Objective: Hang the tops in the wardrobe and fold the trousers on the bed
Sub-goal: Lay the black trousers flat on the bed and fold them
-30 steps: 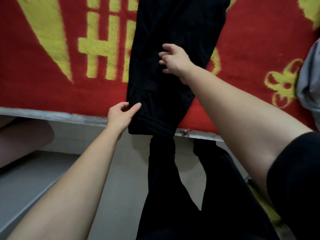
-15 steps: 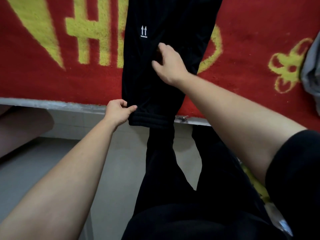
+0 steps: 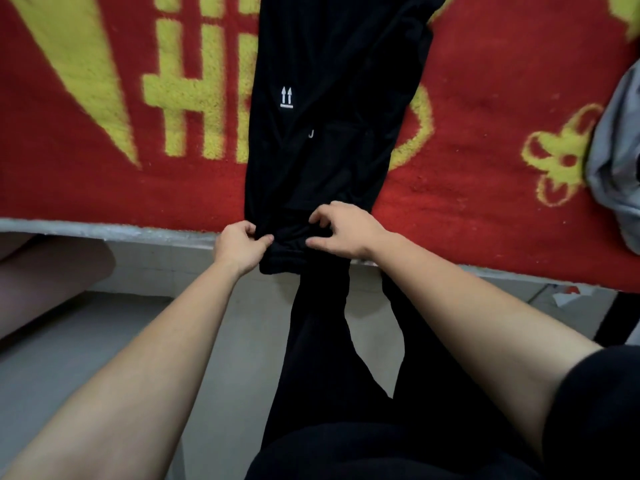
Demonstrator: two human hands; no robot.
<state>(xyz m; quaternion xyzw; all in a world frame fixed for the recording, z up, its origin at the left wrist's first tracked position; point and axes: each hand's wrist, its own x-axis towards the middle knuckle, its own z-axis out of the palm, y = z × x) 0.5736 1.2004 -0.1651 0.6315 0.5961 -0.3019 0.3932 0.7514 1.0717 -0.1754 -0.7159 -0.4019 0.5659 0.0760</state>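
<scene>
R hand [image 3: 346, 230] moved down to bed [image 3: 104, 199] edge, beside L hand [image 3: 239, 244]; both pinch black trousers [image 3: 322, 64], prob. hem, fingers curled on cloth.

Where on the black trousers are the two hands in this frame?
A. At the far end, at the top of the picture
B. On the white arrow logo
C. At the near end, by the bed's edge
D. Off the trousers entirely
C: the left hand and right hand both pinch the near end of the black trousers at the bed's edge, well below the white arrow logo.
</scene>
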